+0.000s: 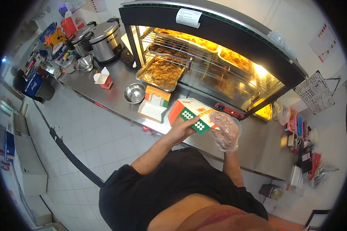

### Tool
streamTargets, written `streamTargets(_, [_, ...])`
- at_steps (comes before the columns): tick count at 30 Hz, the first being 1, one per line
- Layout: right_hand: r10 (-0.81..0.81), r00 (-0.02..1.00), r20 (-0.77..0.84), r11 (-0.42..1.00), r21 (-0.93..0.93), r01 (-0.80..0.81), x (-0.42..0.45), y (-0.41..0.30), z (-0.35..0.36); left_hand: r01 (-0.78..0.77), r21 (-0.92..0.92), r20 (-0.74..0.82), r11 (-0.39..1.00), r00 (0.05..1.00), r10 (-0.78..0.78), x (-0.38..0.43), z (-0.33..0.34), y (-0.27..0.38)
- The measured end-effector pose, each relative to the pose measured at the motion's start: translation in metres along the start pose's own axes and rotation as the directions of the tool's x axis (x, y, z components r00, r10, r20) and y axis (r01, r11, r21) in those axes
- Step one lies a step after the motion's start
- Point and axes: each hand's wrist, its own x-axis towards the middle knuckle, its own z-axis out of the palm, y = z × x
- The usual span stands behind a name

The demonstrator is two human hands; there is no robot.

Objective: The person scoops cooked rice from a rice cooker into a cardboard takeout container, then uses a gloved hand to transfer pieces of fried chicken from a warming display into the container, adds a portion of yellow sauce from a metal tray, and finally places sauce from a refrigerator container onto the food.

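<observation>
A printed takeaway carton (204,113) in white, green and orange is held tilted just over the front edge of the steel counter. My bare left hand (182,130) grips its near side, thumb along the green panel. My right hand (226,131), in a clear plastic glove, grasps the carton's right end; its fingertips are partly hidden. Left of this carton, a second takeaway carton (153,112) rests on the counter with its lid up and its white inside showing. Beside that is a steel bowl (134,93). What the held carton contains cannot be seen.
Behind the counter (118,108) stands a lit food warmer (219,72) with trays of fried food. One tray of fried pieces (164,72) sticks out at its left. Farther left are a small red-and-white box (104,79) and large steel cookers (104,37). Assorted items crowd the right end.
</observation>
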Motion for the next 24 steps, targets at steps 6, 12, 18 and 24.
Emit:
streamTargets(6, [0.182, 0.981, -0.066, 0.983, 0.021, -0.181, 0.008, -0.008, 0.022, -0.088, -0.003, 0.094, 0.996, 0.992, 0.088, -0.004, -0.009, -0.004])
streamTargets(12, [-0.142, 0.988, 0.061, 0.924, -0.35, 0.154, 0.013, -0.015, 0.025, -0.149, 0.356, 0.043, 0.922, 0.989, 0.143, 0.006, -0.028, -0.001])
streamTargets(18, [0.097, 0.994, -0.044, 0.984, -0.145, -0.102, 0.01, -0.006, 0.039, -0.309, 0.634, 0.19, 0.709, 0.951, 0.244, 0.01, -0.042, -0.005])
streamTargets(24, [0.178, 0.983, 0.046, 0.98, -0.101, -0.172, 0.009, 0.0, 0.062, -0.343, 0.53, 0.143, 0.775, 0.937, 0.317, 0.017, -0.073, -0.019])
